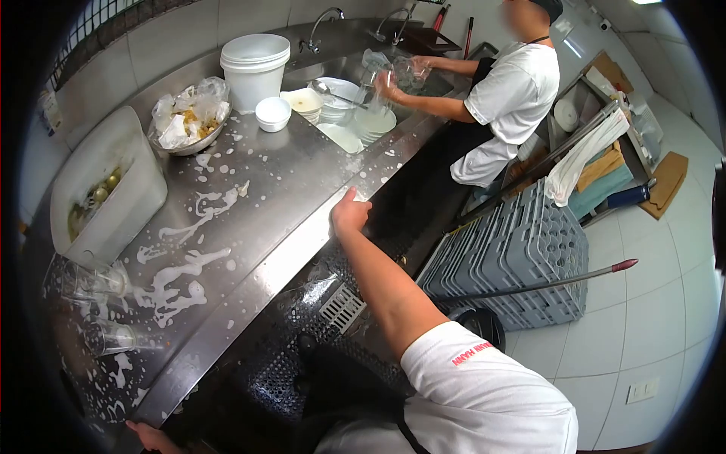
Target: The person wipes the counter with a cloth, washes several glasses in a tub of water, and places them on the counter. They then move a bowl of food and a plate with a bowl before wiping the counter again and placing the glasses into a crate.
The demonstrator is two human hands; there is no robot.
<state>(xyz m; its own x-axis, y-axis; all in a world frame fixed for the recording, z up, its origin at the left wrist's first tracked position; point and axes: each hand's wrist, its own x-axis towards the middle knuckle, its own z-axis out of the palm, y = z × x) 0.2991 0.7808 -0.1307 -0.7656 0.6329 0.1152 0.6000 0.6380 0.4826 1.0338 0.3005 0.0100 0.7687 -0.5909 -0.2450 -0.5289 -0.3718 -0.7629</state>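
Note:
My right hand (352, 213) is closed over the front edge of the steel counter (280, 253), its arm stretched across the floor gap. Low at the left, my left hand (153, 438) also grips that edge, partly cut off by the frame. Foam streaks cover the counter top. Two clear glasses lie on their sides there, one glass (113, 337) nearer the edge and another glass (94, 280) behind it. A tilted white tub (125, 200) with greenish scraps inside stands beyond them.
A bowl of food waste (189, 129), a white bucket (255, 76) and small white bowls (273, 113) stand farther back. Stacked plates (374, 121) fill the sink, where a co-worker (514, 98) handles clear containers. Grey racks (522, 250) and a long handle (560, 280) are at right.

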